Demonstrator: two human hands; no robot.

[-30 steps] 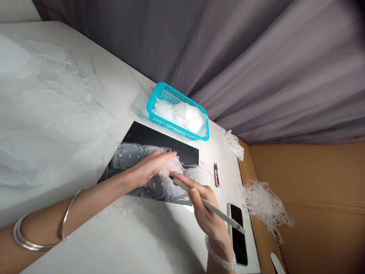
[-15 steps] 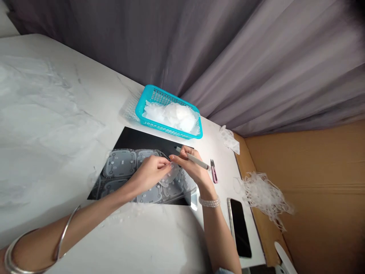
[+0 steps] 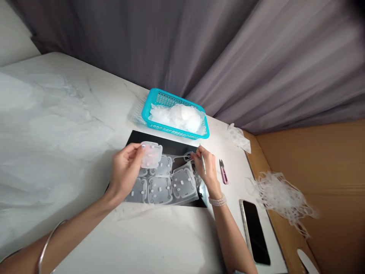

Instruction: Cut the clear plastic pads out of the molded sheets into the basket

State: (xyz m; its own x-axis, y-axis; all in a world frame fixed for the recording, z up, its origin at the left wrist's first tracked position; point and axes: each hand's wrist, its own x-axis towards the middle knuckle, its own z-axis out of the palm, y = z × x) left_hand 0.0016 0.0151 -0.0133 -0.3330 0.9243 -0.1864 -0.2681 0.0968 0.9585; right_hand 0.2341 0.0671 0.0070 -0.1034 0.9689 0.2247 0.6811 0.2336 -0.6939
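My left hand (image 3: 127, 167) pinches a translucent, rounded-square silicone piece (image 3: 151, 154) by its left side, raised above the sheet. My right hand (image 3: 205, 161) is closed around a slim, pale, pen-like tool (image 3: 203, 163); its exact kind is unclear. The fingertips of that hand also meet a loose strip at the upper right corner of the translucent moulded sheet (image 3: 160, 190). Several similar rounded-square pieces remain joined in this sheet, which lies on a black board (image 3: 173, 144).
Behind the board stands a turquoise basket (image 3: 178, 134) with whitish translucent pieces inside. To the right lie pink-handled thread snips (image 3: 224, 172), a phone (image 3: 256, 232), a crumpled spotted translucent piece (image 3: 238, 139) and tangled scrap strips (image 3: 285, 196) by a cardboard wall (image 3: 322, 167).
My left hand has moved left and up with the silicone piece, now apart from the sheet. My right hand has shifted slightly right, its tool turned more upright. The whole view has shifted slightly.
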